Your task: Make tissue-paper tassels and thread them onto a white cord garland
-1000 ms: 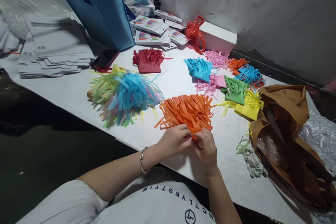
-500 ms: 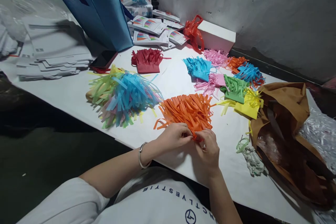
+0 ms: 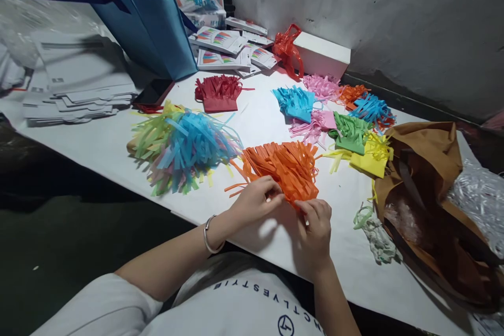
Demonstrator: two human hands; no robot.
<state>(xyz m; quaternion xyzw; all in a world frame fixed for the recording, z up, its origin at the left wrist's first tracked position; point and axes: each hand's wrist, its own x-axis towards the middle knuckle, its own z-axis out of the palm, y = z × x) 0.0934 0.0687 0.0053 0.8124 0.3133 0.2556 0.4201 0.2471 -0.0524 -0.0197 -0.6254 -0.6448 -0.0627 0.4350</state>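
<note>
An orange fringed paper tassel (image 3: 281,165) lies spread on the white table, its cut strips fanning toward the far side. My left hand (image 3: 258,202), with a silver bangle at the wrist, pinches the tassel's near edge between thumb and fingers. Just to the right, my right hand (image 3: 317,223) has its thumb and fingertips closed on the same edge. The exact spot of each pinch is partly covered by the fingers. Left of the tassel rests a pile of blue, green and yellow paper tassels (image 3: 192,142).
A dark red tassel (image 3: 220,94), blue tassel (image 3: 294,103), green tassel (image 3: 349,131) and yellow tassel (image 3: 370,160) lie farther back. A brown bag (image 3: 425,168) and crumpled glove (image 3: 378,239) are at right. A blue bag (image 3: 149,31), flat boxes (image 3: 218,39) and white card stacks (image 3: 79,73) stand at left.
My hands have moved slightly apart along the tassel's near edge, the left a little up and left, the right slightly down. Loose orange strips on the left have shifted.
</note>
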